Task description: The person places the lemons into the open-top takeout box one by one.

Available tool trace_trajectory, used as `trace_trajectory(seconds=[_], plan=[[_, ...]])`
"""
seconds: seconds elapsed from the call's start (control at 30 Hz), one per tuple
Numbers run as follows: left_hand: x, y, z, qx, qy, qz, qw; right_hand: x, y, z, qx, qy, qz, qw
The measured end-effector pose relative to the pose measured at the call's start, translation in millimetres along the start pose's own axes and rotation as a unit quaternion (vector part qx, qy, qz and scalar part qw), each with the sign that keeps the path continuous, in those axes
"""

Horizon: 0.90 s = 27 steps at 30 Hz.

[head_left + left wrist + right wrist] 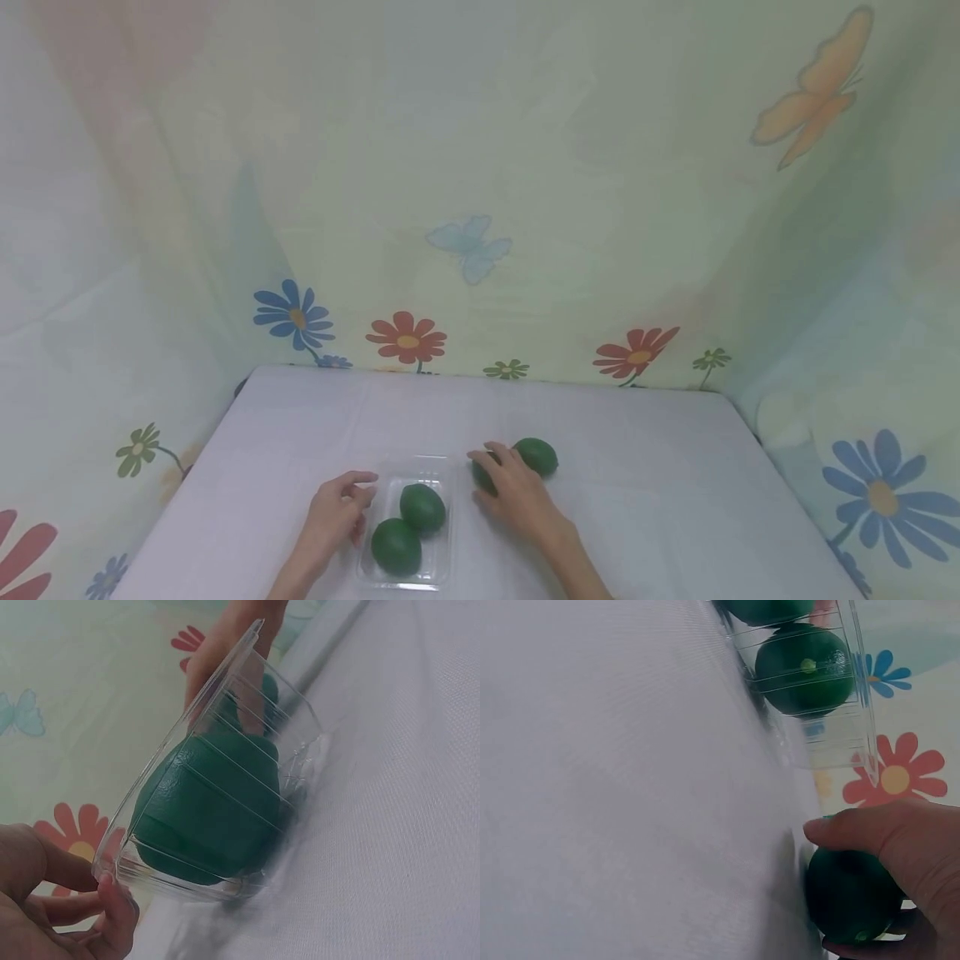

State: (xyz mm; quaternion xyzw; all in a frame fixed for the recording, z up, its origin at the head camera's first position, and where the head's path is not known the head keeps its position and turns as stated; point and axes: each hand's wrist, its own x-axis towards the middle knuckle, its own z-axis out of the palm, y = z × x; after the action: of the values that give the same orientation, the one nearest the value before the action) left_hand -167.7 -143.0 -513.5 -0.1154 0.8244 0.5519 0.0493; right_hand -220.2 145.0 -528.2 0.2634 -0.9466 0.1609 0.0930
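Observation:
A clear plastic container (432, 575) holds two dark green, rounded fruits, one nearer fruit (396, 547) and one farther fruit (422, 509). My left hand (334, 514) is at the container's left side; the left wrist view shows its fingertips pinching the rim by a corner. Right of the container, my right hand (517, 500) curls thumb and fingers round a third green fruit (849, 892), which rests low at the white cloth. Partly behind that hand lies another green fruit (537, 457) on the table.
White cloth covers the table (660, 500). A fabric backdrop printed with flowers and butterflies (472, 247) rises at the back and both sides of the table.

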Motion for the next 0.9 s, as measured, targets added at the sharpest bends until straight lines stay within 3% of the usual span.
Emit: trace_trajectory(seconds=[0.47, 0.73, 0.9], plan=[[0.9, -1.9, 0.5, 0.003, -0.004, -0.002, 1.0, -3, -1, 3, 0.002, 0.001, 0.012, 1.0], [-1.1, -1.1, 0.5, -0.009, -0.005, 0.003, 0.9999, 0, -11, -9, 0.005, 0.071, -0.013, 0.997], [0.0, -0.3, 0.8, -0.01, -0.004, 0.003, 0.9999, 7, -27, -23, 0.05, 0.091, -0.041, 0.994]])
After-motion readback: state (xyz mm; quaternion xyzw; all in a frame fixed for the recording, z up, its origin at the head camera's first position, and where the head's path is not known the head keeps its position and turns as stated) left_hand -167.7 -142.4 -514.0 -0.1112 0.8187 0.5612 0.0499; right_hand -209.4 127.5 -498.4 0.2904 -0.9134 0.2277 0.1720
